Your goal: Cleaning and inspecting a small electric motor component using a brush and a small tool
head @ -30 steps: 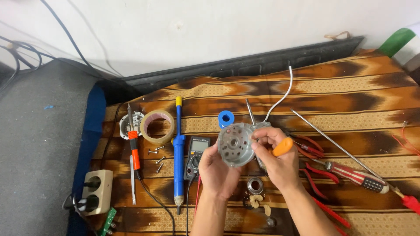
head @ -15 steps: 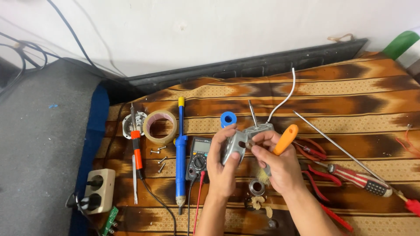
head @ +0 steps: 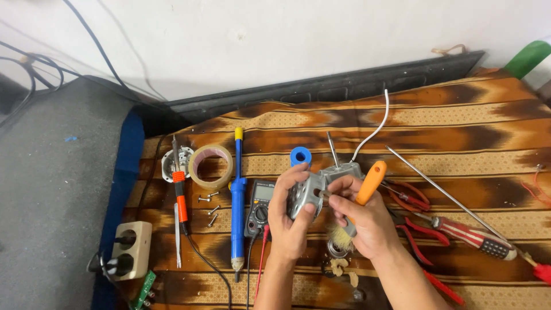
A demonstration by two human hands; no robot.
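Left hand (head: 290,221) grips the small metal motor (head: 313,189) tilted up off the patterned cloth (head: 459,120), so the right hand (head: 364,221), closed around an orange-handled brush (head: 367,186), reaches its face

Motor (head: 313,186) turned from round face-up a second ago to side-on now in left hand (head: 291,221), right hand (head: 363,221) shifted onto its top edge with orange-handled brush (head: 363,198) swung steeper, bristles down; view slid so tape and iron sit slightly further right.

Grey multimeter screen (head: 263,192), small rect., left of hands, centre cloth
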